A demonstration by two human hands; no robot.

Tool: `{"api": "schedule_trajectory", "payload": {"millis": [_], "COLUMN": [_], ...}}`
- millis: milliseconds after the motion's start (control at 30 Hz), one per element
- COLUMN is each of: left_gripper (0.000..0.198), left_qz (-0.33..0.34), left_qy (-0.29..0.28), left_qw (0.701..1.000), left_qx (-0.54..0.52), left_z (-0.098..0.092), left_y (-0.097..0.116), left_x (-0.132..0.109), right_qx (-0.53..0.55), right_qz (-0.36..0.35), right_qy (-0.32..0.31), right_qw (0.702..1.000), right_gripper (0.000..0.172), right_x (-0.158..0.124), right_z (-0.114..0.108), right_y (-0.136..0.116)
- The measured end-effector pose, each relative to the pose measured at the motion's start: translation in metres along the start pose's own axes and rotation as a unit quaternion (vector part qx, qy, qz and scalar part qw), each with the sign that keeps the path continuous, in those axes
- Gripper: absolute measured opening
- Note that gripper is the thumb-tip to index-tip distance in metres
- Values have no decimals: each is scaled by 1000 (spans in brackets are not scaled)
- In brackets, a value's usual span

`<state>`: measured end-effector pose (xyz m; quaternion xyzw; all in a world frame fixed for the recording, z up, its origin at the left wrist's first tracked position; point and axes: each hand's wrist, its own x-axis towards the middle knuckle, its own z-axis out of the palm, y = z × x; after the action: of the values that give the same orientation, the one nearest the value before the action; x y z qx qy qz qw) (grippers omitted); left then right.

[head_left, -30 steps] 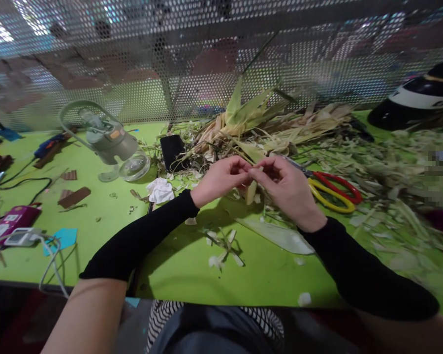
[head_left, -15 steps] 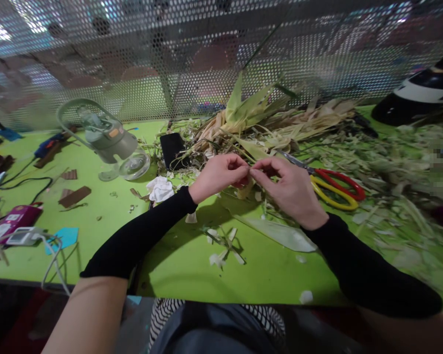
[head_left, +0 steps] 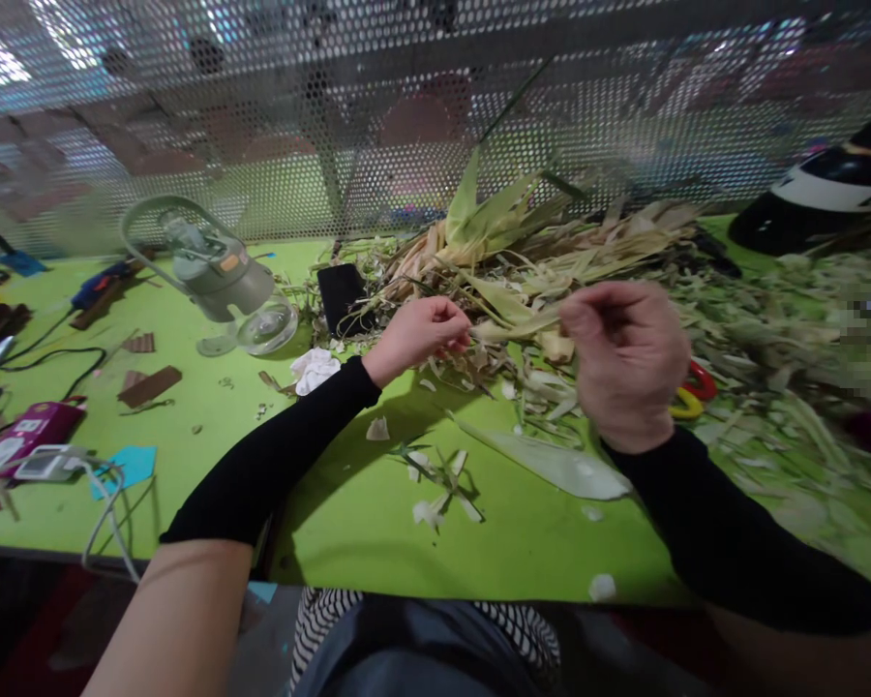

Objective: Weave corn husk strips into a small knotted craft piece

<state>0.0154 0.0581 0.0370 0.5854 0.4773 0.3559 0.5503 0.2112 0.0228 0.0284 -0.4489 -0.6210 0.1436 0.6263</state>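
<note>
A pale strip of corn husk (head_left: 519, 327) stretches between my two hands above the green table. The fingertips of my left hand (head_left: 422, 334) pinch one end of it. At the other end, my right hand (head_left: 624, 353) is closed with thumb against fingers. Below my hands lies a long pale green husk leaf (head_left: 544, 460), with small husk scraps (head_left: 442, 479) to its left. Scissors with red and yellow handles (head_left: 689, 402) are mostly hidden behind my right hand. Behind the strip, a heap of dried and green corn husks (head_left: 486, 227) rests against the perforated screen.
A black phone (head_left: 341, 295), a lidded bottle (head_left: 222, 276) and a crumpled white tissue (head_left: 314, 371) stand left of the heap. Farther left are a purple box (head_left: 36, 436), cables and a glue gun (head_left: 102, 283). Shredded husk (head_left: 784, 319) covers the right side.
My fingertips were together; my right hand has moved right and toward me, and the husk strip now spans the gap. My left hand has shifted slightly left.
</note>
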Motion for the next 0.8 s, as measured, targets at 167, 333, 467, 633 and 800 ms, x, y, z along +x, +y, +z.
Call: {"api": "schedule_trajectory", "payload": {"millis": [167,333,467,633,800], "left_gripper": [12,5,22,24,15], "left_qz": [75,48,137,12,15], "left_qy": [68,80,-33,-248,-190], "left_qw": [929,870,971,969,982], "left_qx": [355,484,193,14,-4], "left_z": [-23,-27,-13,9,21], "left_y": [-13,-3,18,33,25], "left_x": [7,-1,-17,-33,-34], "right_qx": [83,96,119,93,65], "right_qz": [43,113,141,127,114], "right_qy": [112,39,-92,-128,-162], "right_qw": [989,988,978,979,978], "right_gripper": [27,32,35,30,28], "right_x": [22,27,14,4,5], "right_z": [-15,-23,-15,-5,-5], "right_y": [-7,-17,-18,-13,-13]}}
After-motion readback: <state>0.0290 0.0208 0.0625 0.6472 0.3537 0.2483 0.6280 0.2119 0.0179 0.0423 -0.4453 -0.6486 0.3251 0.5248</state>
